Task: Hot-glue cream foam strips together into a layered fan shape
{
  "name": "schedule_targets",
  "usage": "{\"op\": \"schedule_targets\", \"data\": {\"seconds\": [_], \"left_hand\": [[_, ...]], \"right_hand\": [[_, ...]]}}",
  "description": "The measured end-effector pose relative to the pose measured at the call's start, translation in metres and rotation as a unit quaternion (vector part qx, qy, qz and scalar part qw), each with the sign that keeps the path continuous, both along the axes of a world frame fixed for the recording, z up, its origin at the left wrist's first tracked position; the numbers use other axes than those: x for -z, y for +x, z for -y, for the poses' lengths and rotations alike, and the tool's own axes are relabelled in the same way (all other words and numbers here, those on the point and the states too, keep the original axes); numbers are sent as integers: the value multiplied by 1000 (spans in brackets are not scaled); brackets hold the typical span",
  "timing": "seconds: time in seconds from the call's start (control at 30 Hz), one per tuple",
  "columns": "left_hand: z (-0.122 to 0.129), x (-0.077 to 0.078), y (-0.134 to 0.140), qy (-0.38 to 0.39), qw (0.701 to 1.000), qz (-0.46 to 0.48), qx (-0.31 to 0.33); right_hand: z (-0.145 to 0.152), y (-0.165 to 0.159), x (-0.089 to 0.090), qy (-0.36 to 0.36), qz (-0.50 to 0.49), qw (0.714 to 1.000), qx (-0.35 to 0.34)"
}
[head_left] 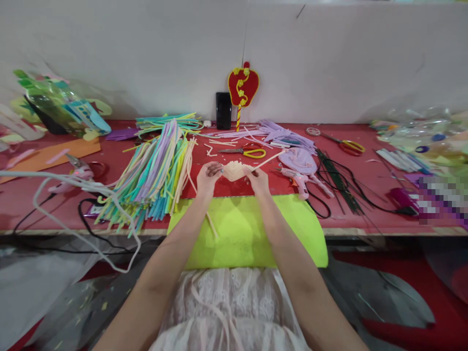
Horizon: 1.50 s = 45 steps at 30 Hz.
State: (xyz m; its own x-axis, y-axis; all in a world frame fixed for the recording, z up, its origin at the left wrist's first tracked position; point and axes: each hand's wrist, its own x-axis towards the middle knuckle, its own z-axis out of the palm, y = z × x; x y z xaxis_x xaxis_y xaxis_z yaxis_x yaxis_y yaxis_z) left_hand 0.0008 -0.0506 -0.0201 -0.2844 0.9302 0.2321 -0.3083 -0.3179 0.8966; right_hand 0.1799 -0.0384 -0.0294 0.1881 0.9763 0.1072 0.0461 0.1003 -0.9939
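Note:
A cream piece of coiled pipe cleaner (235, 170), with a ridged fan-like shape, is held just above the red table. My left hand (208, 177) pinches its left end, fingers closed. At the opposite end my right hand (259, 180) grips it between thumb and fingers. From the right hand a loose cream pipe cleaner strand (271, 158) sticks up to the right. Just beyond the piece lie scissors (250, 152) with red and yellow handles. Below my wrists a lime-green sheet (244, 229) hangs over the table edge.
To the left is a large bundle of coloured pipe cleaners (157, 170). A pink glue gun (299, 181) with black cable lies right, beside a lilac coil (298, 161). Another glue gun (78, 173) is far left. Behind stand a phone (223, 111) and a red apple-shaped ornament (243, 87).

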Motion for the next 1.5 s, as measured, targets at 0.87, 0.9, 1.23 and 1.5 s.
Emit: {"op": "schedule_targets", "data": {"seconds": [0.87, 0.9, 1.23, 1.5], "left_hand": [[1, 3, -1, -9, 1000, 21, 6], [2, 3, -1, -10, 1000, 24, 7], [3, 2, 0, -14, 999, 28, 15], [-2, 4, -2, -13, 1000, -5, -16]], "right_hand": [[-2, 0, 3, 3, 11, 1000, -4], [-2, 0, 4, 3, 11, 1000, -4], [-3, 0, 6, 0, 25, 1000, -3], [1, -2, 0, -15, 32, 999, -28]]}}
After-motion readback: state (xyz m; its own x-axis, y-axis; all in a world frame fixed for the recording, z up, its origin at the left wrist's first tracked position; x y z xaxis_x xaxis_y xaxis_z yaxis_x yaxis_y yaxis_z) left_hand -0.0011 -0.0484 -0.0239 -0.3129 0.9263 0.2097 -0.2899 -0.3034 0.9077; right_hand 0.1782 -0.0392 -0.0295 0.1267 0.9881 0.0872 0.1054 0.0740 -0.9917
